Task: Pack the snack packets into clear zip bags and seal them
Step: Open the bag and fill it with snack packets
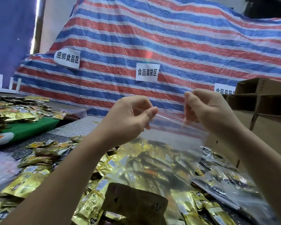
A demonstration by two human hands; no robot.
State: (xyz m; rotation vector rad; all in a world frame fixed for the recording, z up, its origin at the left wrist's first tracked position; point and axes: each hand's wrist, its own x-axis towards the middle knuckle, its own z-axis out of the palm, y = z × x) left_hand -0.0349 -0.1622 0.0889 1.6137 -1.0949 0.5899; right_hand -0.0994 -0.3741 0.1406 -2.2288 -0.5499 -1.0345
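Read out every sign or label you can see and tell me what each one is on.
"捆绑食品区": left paper sign on the striped tarp.
"食品装袋区": middle paper sign on the tarp.
"食品装箱": right paper sign, cut off by a cardboard box.
Gold snack packets: print too blurred.

Left hand [130, 117] and right hand [204, 111] pinch the top edge of a clear zip bag [169, 143], held above gold snack packets [91, 207]

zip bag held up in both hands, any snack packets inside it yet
No, the clear zip bag pinched at its top by the left hand and right hand looks empty; the gold packets lie on the table.
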